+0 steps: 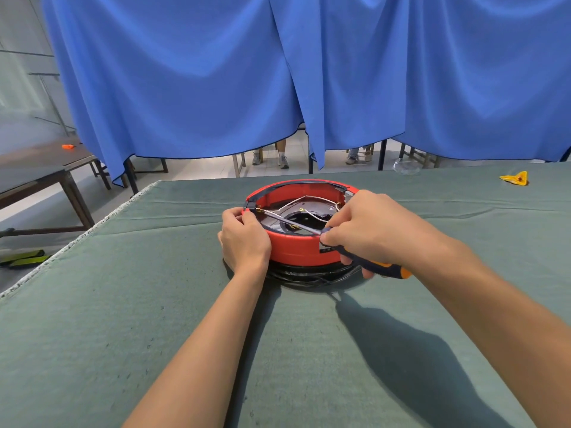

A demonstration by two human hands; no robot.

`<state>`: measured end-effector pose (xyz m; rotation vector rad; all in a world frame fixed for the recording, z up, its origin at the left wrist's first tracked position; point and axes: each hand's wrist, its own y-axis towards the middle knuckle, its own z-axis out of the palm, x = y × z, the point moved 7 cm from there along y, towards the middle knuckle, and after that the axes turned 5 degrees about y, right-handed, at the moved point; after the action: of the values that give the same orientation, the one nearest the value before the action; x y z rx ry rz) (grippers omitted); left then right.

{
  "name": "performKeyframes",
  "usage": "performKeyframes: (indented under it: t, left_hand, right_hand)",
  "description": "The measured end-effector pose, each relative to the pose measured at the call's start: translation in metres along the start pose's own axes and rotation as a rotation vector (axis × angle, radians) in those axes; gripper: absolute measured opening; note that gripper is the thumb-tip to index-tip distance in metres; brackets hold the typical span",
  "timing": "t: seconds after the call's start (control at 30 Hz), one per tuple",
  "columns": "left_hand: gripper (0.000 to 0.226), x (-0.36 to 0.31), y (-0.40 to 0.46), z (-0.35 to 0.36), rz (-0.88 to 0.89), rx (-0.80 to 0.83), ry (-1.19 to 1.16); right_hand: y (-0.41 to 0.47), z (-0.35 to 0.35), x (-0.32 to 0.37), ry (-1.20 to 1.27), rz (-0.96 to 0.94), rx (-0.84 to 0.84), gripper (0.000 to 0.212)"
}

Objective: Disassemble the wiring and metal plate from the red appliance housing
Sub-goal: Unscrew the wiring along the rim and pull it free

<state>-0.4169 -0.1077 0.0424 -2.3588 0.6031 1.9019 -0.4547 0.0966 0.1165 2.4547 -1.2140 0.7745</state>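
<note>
Screwdriver (312,229) in the right hand (364,230) slants across the open red appliance housing (296,250), its shaft running from the near-right rim to the far-left rim, where the tip meets a brass-coloured terminal (259,209) just inside the wall. The housing sits mid-bench on a green cloth (154,304), with a coiled black cord (306,274) under it. Fingers of the right hand are wrapped round the blue-and-orange handle, over the near-right edge. The left hand (244,239) clasps the housing's left wall, its fingertips curled at the rim right beside the screwdriver tip. White wiring (304,199) loops over a dark metal plate (279,222) in the housing floor, both apparently still fitted. The fastening being worked lies at the left hand's side, so the tool must reach the full width of the housing from the right. A slip along that long axis would likely drive the tip toward the left fingertips.
</note>
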Motion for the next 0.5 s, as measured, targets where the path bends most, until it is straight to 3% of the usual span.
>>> performKeyframes:
  t: [0.5]
  left_hand:
    - [0.012, 0.0012, 0.0001, 0.0015, -0.009, 0.019, -0.012]
  right_hand:
    - [-0.0066, 0.0065, 0.0055, -0.042, -0.054, -0.078, 0.026]
